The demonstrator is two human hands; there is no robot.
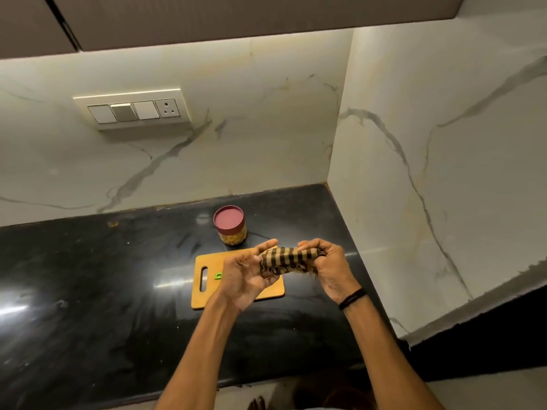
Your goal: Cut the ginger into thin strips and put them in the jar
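Observation:
A clear jar [231, 235] with a dark red lid stands shut on the black counter, yellowish pieces showing through its wall. In front of it lies a wooden cutting board [207, 291] with a slot handle and a small green item [218, 275] on it. Above the board, my left hand [248, 276] and my right hand [328, 267] hold a bunched tan-and-black striped cloth [285, 260] between them, each gripping one end. No loose ginger or knife is visible; the hands and cloth hide part of the board.
The black stone counter [88, 306] runs left and toward me. Marble walls meet in a corner at the back right. A switch plate [133, 109] sits on the back wall, under dark overhead cabinets.

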